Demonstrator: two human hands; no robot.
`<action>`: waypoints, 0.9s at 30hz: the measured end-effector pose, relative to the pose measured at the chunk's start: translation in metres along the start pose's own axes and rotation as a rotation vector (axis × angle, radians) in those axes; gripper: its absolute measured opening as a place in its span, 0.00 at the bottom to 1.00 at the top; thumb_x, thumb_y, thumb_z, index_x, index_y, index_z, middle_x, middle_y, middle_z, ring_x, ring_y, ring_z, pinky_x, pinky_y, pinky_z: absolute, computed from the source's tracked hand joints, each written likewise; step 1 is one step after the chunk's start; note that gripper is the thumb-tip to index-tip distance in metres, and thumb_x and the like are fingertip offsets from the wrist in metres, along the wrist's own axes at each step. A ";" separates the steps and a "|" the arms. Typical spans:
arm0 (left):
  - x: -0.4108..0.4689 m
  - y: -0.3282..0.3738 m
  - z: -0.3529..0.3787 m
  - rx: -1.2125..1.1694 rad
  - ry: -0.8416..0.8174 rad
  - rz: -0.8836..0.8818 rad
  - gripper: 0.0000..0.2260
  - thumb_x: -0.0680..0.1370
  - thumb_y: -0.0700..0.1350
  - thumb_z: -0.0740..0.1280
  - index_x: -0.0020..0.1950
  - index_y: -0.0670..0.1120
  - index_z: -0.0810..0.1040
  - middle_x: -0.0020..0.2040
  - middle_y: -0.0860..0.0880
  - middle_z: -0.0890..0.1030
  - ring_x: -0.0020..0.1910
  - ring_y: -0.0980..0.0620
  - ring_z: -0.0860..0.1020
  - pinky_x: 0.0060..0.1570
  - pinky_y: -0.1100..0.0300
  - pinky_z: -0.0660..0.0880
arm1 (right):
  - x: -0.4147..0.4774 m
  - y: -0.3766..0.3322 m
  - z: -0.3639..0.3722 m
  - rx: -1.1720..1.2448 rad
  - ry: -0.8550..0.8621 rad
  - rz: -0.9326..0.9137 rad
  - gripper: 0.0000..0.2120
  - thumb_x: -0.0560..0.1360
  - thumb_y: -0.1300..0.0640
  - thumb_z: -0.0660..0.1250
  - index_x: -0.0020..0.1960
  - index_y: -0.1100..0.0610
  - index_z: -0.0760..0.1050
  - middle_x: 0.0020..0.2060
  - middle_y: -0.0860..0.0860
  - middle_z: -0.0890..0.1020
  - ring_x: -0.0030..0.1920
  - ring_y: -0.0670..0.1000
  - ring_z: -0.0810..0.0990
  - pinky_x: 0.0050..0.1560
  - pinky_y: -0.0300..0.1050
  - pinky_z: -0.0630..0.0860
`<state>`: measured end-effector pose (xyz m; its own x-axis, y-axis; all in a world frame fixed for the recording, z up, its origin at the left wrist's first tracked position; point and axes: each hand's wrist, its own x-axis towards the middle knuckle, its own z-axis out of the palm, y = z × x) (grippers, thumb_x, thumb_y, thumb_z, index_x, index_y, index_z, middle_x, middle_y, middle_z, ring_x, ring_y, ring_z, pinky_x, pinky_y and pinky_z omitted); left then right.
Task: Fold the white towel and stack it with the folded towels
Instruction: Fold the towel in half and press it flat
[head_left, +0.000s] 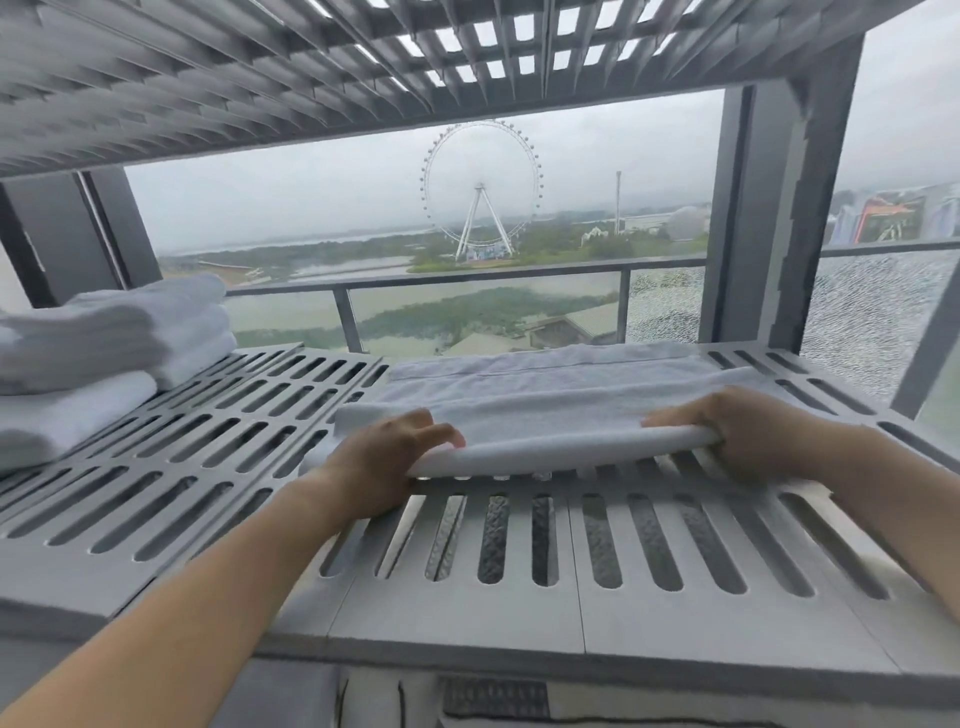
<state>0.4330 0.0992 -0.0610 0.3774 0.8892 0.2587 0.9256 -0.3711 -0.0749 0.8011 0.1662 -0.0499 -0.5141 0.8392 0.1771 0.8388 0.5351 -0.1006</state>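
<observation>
Between my two sets of fingers the white towel (545, 415) lies half-folded on the slatted grey shelf (519, 561), its near edge raised just off the slats. My left hand (384, 457) curls over that edge at one end, and my right hand (748, 426) grips the other. I judge the fold goes best if I carry both ends forward level, with the soft terry taut so the long rounded edge lands square. Well beyond my left fingers sit the folded towels (104, 343), thick and plump.
</observation>
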 end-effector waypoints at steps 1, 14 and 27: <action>-0.004 0.000 -0.001 0.004 -0.011 -0.003 0.23 0.73 0.38 0.66 0.64 0.57 0.69 0.57 0.51 0.72 0.54 0.49 0.75 0.50 0.55 0.73 | -0.006 0.002 0.000 -0.027 -0.007 0.000 0.35 0.68 0.69 0.59 0.65 0.36 0.67 0.63 0.40 0.74 0.64 0.46 0.72 0.64 0.43 0.68; 0.008 0.010 -0.024 -0.538 -0.212 -0.199 0.12 0.72 0.47 0.57 0.48 0.58 0.78 0.45 0.55 0.76 0.45 0.57 0.74 0.44 0.60 0.68 | 0.015 -0.019 0.000 0.347 -0.005 0.066 0.14 0.77 0.56 0.60 0.59 0.46 0.76 0.61 0.46 0.77 0.55 0.42 0.72 0.57 0.40 0.65; 0.064 -0.036 0.012 -0.083 -0.015 -0.287 0.14 0.80 0.53 0.56 0.64 0.52 0.70 0.65 0.50 0.72 0.64 0.50 0.70 0.65 0.51 0.66 | 0.090 0.020 0.020 0.176 0.067 0.128 0.13 0.78 0.51 0.57 0.60 0.51 0.74 0.56 0.50 0.78 0.51 0.50 0.75 0.51 0.44 0.70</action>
<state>0.4239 0.1729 -0.0537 0.1012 0.9646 0.2433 0.9893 -0.1235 0.0782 0.7679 0.2546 -0.0552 -0.3879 0.8962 0.2156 0.8490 0.4384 -0.2951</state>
